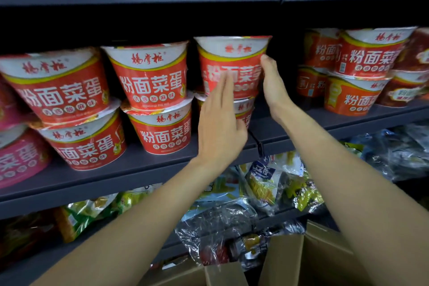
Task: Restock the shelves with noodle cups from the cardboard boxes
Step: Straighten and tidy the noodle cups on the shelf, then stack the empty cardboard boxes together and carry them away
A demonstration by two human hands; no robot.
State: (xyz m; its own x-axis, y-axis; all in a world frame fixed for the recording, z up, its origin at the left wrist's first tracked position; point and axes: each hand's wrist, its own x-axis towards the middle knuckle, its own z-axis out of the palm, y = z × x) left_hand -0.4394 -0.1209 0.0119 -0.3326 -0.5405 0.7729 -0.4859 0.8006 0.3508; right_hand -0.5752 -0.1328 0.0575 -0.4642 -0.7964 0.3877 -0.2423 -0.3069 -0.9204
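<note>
The red noodle cup (232, 65) sits on top of another cup on the dark shelf (139, 165). Your left hand (220, 123) and right hand (274, 86) press its sides with straight fingers. Several stacks are placed; the cardboard box (308, 260) below seems not finished.

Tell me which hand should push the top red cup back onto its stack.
Right. The right hand already touches the top red cup along its side; the left hand is flat-fingered in front, lower, by the bottom cup.
</note>
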